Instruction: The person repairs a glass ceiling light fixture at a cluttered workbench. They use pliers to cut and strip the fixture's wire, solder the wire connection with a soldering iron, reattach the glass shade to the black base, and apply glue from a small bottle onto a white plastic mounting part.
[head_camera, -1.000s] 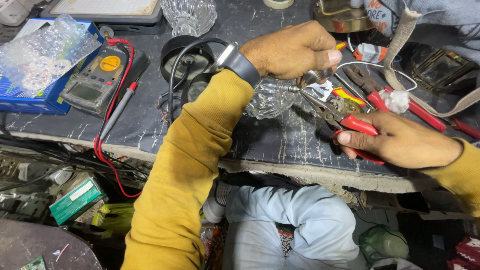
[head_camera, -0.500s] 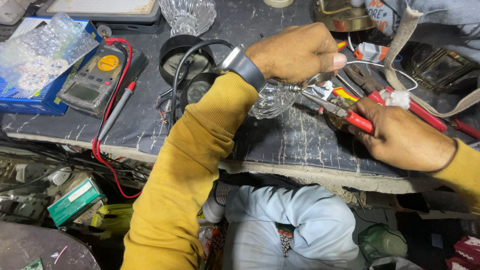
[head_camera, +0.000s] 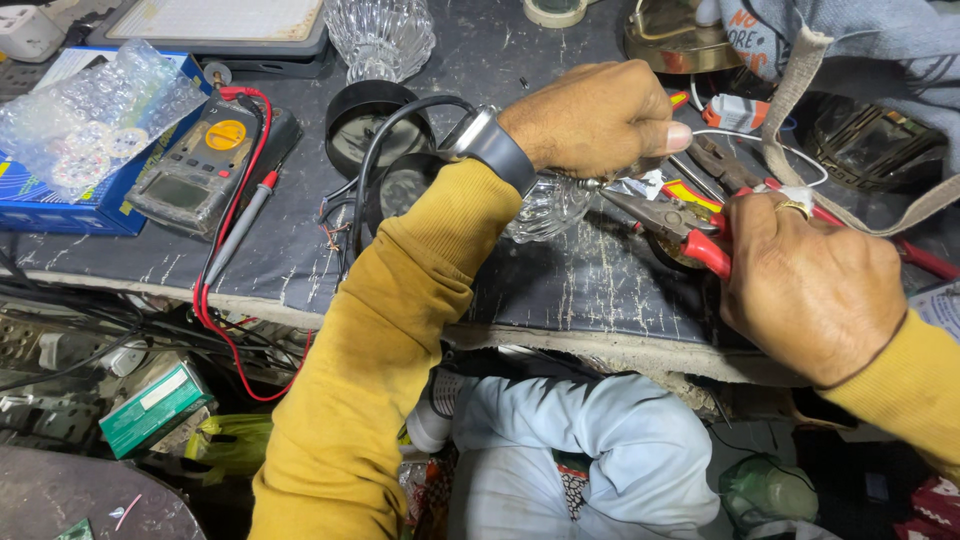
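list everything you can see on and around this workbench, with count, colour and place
pliers: 1, red handles, in the right hand, jaws at the small metal fitting
cut-glass lamp piece: 1, clear, under the left hand
glass shade: 1, clear, top centre
multimeter: 1, grey with yellow dial, left on the bench
test leads: 2, red and black, trailing off the bench edge
bubble wrap: 1 piece, clear, on a blue box at far left
black round holders: 2, centre, with a black cable
brass base: 1, gold, top right
workbench: 1, dark, scratched
wristwatch: 1, black, left wrist
left hand: yellow sleeve, gripping the fitting
right hand: ring on a finger, squeezing the handles
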